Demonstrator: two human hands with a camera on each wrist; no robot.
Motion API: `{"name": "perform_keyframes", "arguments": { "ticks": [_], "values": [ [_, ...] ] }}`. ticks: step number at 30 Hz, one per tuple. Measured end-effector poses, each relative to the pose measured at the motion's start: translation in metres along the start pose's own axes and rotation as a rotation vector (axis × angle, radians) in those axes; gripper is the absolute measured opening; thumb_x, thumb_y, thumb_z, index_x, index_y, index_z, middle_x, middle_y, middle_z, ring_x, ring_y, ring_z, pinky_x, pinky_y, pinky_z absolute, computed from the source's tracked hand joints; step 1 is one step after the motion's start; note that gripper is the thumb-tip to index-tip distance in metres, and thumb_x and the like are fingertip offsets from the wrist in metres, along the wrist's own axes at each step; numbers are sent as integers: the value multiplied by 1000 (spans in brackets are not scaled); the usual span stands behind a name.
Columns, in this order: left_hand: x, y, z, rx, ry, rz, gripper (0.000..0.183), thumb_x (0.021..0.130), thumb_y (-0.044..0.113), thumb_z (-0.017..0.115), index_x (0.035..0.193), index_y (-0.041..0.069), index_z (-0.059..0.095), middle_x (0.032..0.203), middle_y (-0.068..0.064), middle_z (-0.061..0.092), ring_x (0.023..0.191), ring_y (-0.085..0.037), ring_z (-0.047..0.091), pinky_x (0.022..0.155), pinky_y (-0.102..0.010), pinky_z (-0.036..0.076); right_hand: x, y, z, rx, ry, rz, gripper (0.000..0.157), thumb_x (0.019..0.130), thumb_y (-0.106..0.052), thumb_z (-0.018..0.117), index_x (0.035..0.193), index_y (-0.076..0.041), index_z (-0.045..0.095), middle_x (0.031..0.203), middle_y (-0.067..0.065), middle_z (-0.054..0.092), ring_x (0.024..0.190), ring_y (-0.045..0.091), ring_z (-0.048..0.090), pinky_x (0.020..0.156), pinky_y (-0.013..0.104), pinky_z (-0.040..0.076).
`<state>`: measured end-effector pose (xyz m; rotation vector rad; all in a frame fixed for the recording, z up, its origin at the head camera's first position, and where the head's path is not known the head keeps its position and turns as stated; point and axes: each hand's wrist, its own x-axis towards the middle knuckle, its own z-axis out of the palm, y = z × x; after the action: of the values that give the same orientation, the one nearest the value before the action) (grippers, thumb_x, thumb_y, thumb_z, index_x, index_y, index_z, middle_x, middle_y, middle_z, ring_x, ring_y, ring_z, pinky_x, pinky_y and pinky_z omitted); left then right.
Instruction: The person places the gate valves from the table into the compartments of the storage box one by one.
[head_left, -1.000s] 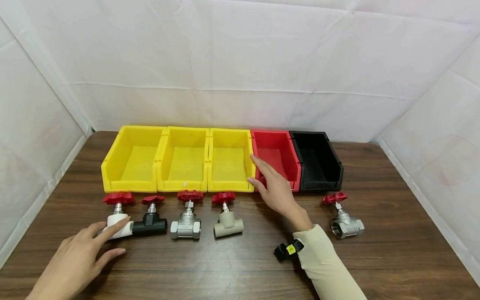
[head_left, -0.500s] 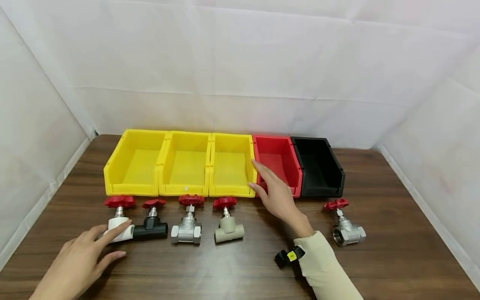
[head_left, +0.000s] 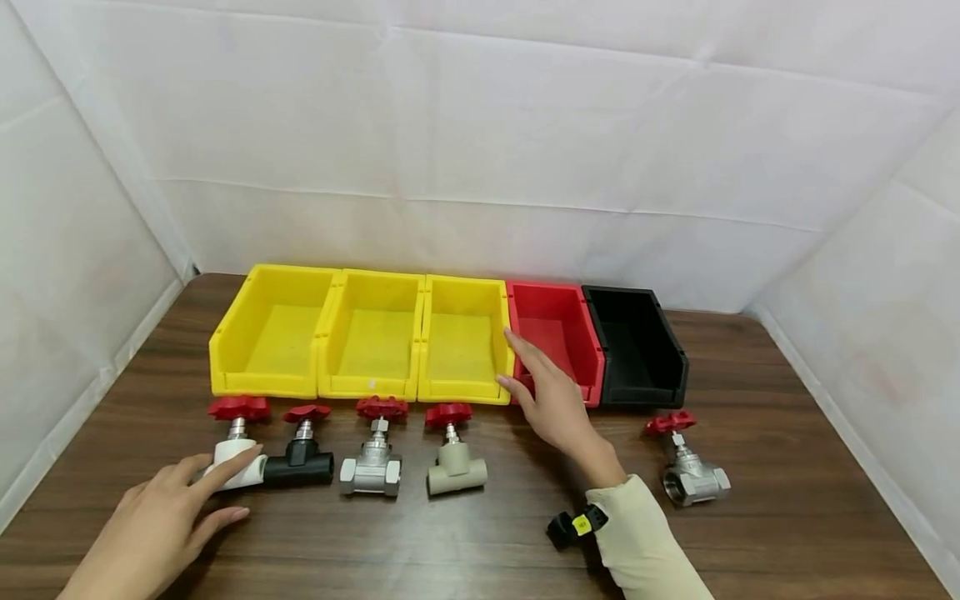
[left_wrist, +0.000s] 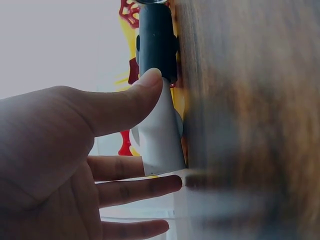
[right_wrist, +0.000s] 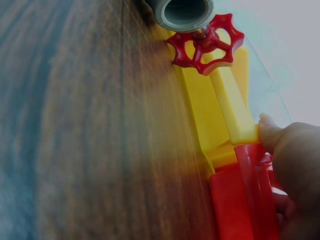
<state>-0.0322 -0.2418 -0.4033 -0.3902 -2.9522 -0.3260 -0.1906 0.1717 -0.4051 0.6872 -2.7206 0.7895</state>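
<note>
My left hand [head_left: 161, 517] lies at the white plastic valve [head_left: 240, 454] with a red handwheel, fingers loosely extended over its body. In the left wrist view, the thumb [left_wrist: 145, 90] overlaps the white pipe body [left_wrist: 160, 130] and the other fingers extend past its near end. End to end with it is a black valve [head_left: 300, 462]. My right hand [head_left: 558, 408] reaches to the front of the red bin [head_left: 592, 350], fingers fairly straight over its left wall. Its thumb is right at the corner of the adjoining yellow bin [right_wrist: 242, 130].
Beside the black valve stand a silver metal valve [head_left: 372, 471] and a beige plastic valve [head_left: 457, 473]. Another metal valve [head_left: 693, 482] lies at the right. Two more yellow bins [head_left: 262, 383] and a black bin [head_left: 645, 396] complete the row before the white sheet wall [head_left: 480, 125].
The whole scene has shifted slightly downward in the head view. Both hands keep their places at the white valve and the bins.
</note>
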Motion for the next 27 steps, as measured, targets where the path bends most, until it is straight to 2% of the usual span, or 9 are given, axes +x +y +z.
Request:
{"name": "perform_keyframes", "arguments": {
  "ticks": [13, 18, 22, 27],
  "values": [
    [0, 3, -2, 13, -25, -31, 66, 75, 28, 82, 132, 15, 54, 98, -19, 61, 85, -39, 60, 64, -57, 48, -1, 0, 1, 5, -14, 9, 72, 91, -30, 66, 152, -28, 28, 147, 3, 42, 127, 23, 46, 95, 45, 44],
    [5, 3, -3, 18, -34, -32, 60, 78, 28, 80, 131, 15, 56, 99, -18, 60, 87, -38, 59, 65, -59, 47, 1, 0, -2, 0, -1, 11, 73, 90, -30, 67, 152, -28, 29, 145, 4, 43, 126, 23, 46, 94, 45, 44],
    [10, 1, -3, 16, 8, 15, 55, 77, 24, 80, 127, 15, 60, 95, -15, 59, 81, -34, 58, 60, -55, 47, 2, 0, -3, -5, -3, 10, 73, 90, -30, 67, 152, -28, 28, 145, 5, 44, 125, 24, 47, 94, 45, 44],
    [14, 0, -3, 8, 96, 71, 49, 71, 17, 81, 117, 15, 66, 79, -6, 51, 66, -21, 49, 51, -40, 43, 1, -1, -2, -4, -10, 9, 73, 90, -31, 66, 152, -29, 28, 145, 5, 43, 124, 24, 48, 94, 45, 44]
  ]
}}
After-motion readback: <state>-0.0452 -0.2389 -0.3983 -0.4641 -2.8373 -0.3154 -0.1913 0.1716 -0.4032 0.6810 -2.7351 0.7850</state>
